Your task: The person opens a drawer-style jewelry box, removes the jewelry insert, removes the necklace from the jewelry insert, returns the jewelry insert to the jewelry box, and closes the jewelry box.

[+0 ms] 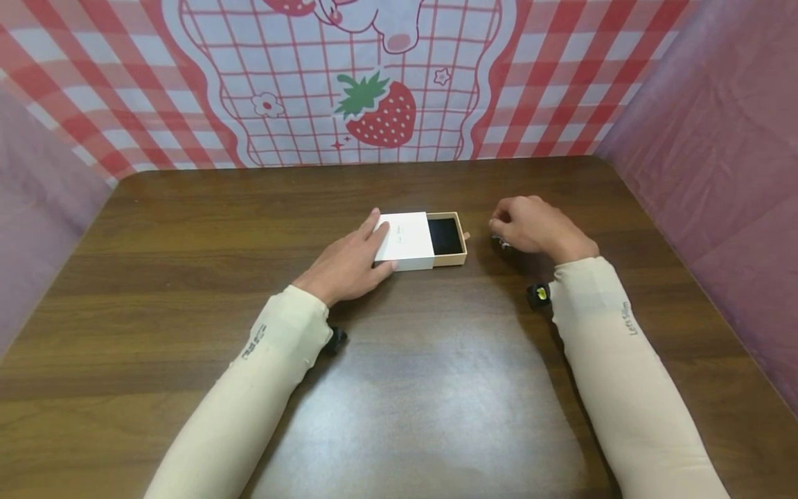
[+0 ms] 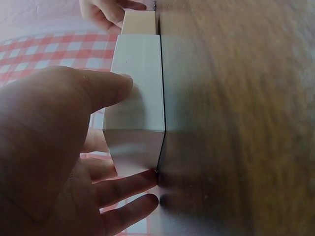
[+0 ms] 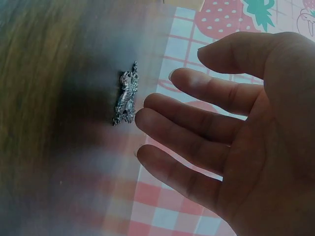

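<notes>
A small white slide-out box [image 1: 404, 239] lies on the table, its tan drawer [image 1: 450, 260] partly out to the right. Inside the drawer is a black lining [image 1: 445, 237], and a small tab sticks out at its end. My left hand [image 1: 349, 263] holds the white sleeve, thumb on the near side and the other fingers over the top and left end. To the right of the drawer, my right hand [image 1: 536, 225] hovers with loosely bent fingers around no object. Just by its fingertips, a small, intricate silver-coloured metal trinket [image 3: 127, 96] lies on the table.
The brown wooden table [image 1: 156, 277] ends at a red-and-white checked cloth [image 1: 561, 83] with a strawberry print. Pink fabric [image 1: 723, 138] hangs along the right side. A small black camera is strapped under each sleeve cuff.
</notes>
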Demonstrator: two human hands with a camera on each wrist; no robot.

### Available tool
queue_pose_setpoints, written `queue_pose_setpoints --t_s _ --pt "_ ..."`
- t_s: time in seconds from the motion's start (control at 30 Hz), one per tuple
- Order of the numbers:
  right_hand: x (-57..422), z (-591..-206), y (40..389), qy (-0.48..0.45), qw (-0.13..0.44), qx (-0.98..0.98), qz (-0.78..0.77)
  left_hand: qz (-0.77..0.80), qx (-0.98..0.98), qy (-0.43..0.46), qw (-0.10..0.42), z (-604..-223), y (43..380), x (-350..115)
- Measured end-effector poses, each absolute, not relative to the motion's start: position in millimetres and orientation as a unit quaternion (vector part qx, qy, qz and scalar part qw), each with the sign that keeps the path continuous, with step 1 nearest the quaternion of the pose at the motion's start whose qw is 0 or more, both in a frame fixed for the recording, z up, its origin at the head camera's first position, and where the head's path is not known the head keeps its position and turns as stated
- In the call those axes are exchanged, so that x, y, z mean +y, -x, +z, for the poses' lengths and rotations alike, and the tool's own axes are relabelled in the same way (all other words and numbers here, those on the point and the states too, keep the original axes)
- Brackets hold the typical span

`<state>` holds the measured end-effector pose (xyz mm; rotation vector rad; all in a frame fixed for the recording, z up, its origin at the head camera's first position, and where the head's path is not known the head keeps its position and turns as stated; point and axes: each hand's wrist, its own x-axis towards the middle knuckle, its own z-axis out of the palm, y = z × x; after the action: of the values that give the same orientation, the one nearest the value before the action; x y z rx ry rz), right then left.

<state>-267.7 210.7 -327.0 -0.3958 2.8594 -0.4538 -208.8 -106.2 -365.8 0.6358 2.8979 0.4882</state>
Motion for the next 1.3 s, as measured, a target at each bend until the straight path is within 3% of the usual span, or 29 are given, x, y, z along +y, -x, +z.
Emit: queue_pose_setpoints --t_s 1.3 --pt "197 -328 266 0.173 0.111 0.965 -0.161 0.162 0.962 -0.207 0.071 -365 208 -106"
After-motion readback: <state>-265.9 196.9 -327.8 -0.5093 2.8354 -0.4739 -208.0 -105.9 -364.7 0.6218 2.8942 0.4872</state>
